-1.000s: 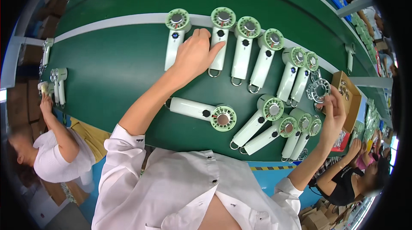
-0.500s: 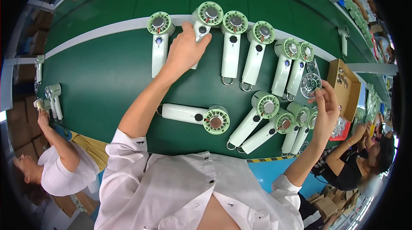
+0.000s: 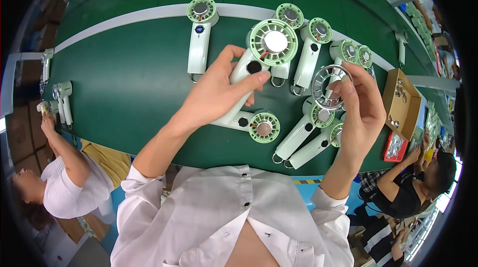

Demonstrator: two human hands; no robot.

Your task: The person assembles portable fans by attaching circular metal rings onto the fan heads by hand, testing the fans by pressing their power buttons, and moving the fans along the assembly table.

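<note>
Head view: left hand [image 3: 211, 90] grips a smooth, pale-green fan [image 3: 259, 57]; right hand [image 3: 362, 115] pinches a shiny, spoked ring [image 3: 317, 89]; the cardboard box [image 3: 410, 117] holds small metallic pieces [image 3: 400, 90].

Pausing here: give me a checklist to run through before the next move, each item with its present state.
1. Left hand around the pale-green plastic handheld fan with a round slatted head: ok, fingers and thumb grip its handle.
2. Right hand on the transparent spoked ring: ok, pinched at its edge.
3. Ring and held fan apart: ok, a gap shows between them.
4. Held fan's round display lit: not ok, it looks black.
5. Nothing behind the held fan's handle: not ok, a pale-green fan with a copper-coloured disc lies partly hidden there.
6. Ring free of scratches: cannot tell, too small.
</note>
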